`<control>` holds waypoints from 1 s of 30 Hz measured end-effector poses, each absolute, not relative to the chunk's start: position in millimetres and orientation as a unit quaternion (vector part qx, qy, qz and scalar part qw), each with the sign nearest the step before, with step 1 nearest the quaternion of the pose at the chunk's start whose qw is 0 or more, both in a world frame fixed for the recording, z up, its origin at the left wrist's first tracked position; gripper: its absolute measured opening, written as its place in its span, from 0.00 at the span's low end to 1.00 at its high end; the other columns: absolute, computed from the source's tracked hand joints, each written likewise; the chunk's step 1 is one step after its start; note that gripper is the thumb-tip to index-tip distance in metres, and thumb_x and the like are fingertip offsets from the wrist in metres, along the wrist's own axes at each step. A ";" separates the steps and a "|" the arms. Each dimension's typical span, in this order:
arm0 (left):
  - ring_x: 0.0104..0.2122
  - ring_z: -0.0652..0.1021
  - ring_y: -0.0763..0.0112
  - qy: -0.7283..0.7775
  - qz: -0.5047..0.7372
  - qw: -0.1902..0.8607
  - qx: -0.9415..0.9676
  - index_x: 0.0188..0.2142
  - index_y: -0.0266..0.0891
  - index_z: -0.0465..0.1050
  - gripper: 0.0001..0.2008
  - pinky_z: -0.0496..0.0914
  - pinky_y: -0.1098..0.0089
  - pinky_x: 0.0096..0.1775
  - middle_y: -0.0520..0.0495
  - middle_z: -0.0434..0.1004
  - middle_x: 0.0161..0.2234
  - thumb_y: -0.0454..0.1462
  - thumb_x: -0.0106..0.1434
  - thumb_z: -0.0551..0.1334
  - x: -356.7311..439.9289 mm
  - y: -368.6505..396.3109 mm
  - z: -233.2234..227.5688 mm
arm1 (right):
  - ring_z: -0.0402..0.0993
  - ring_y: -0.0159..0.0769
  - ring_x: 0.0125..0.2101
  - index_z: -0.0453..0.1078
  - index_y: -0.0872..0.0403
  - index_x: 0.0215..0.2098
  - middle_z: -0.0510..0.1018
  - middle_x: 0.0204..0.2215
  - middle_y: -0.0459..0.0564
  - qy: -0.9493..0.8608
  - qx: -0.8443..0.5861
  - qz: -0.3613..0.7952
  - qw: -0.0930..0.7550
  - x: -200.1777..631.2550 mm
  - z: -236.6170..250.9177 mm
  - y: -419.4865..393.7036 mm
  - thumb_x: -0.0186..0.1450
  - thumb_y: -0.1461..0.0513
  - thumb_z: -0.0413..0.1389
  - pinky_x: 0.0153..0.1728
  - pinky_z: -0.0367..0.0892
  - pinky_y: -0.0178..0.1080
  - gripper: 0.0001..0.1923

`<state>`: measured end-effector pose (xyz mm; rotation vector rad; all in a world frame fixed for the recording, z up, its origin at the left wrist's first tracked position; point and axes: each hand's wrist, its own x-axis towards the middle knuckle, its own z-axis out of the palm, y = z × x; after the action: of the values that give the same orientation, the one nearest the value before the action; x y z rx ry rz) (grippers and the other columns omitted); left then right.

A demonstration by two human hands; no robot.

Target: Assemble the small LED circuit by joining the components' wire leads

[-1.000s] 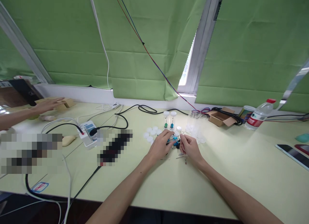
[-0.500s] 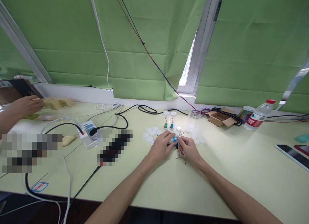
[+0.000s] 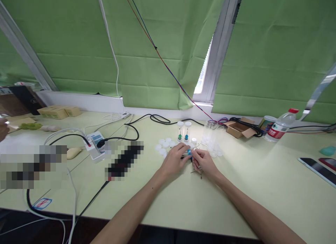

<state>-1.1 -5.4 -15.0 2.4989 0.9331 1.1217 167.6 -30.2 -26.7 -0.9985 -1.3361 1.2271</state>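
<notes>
My left hand (image 3: 176, 159) and my right hand (image 3: 203, 162) meet over the pale green table (image 3: 252, 188), fingertips pinched together on a small blue part (image 3: 189, 152) with thin metal pins. More loose pins (image 3: 196, 172) lie under my right hand. Just behind stand two clear vials with white caps, one holding something green (image 3: 180, 131), one something blue (image 3: 187, 131). Several white caps (image 3: 163, 145) lie left of them.
Empty clear vials (image 3: 211, 139) and an open cardboard box (image 3: 239, 128) sit at the back right, with a water bottle (image 3: 280, 126) and a phone (image 3: 316, 169) further right. A power strip (image 3: 95, 141) and cables lie left. Another person's hand (image 3: 2, 130) shows at the left edge.
My two hands closed together on the blue part. The other person's hand drew back from the small boxes toward the left edge.
</notes>
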 end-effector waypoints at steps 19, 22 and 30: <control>0.43 0.76 0.66 0.305 0.427 0.117 0.843 0.50 0.43 0.71 0.13 0.72 0.65 0.44 0.45 0.73 0.43 0.35 0.66 0.59 -2.0 -1.8 -15.8 | 0.61 0.27 0.14 0.66 0.55 0.23 0.62 0.13 0.39 -0.415 -0.316 0.689 0.503 171.7 -21.3 -27.3 0.58 0.49 0.64 0.12 0.55 0.30 0.20; 0.43 0.75 0.66 0.298 0.433 0.109 0.844 0.49 0.43 0.71 0.12 0.71 0.65 0.44 0.45 0.74 0.43 0.35 0.66 0.58 -1.1 -3.2 -14.6 | 0.60 0.27 0.14 0.65 0.55 0.23 0.61 0.13 0.39 -0.415 -0.312 0.692 0.502 172.4 -22.3 -26.6 0.58 0.50 0.65 0.12 0.55 0.30 0.20; 0.43 0.76 0.65 0.295 0.420 0.101 0.852 0.50 0.43 0.71 0.12 0.72 0.64 0.44 0.44 0.74 0.44 0.36 0.67 0.57 -0.5 -6.5 -12.7 | 0.60 0.26 0.14 0.61 0.53 0.23 0.62 0.14 0.38 -0.426 -0.311 0.690 0.495 172.9 -26.3 -25.7 0.59 0.50 0.64 0.13 0.55 0.30 0.21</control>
<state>-0.5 -6.5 -12.7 2.5172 0.8722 1.2419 172.9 -25.7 -26.3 -0.7533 -1.0324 1.6726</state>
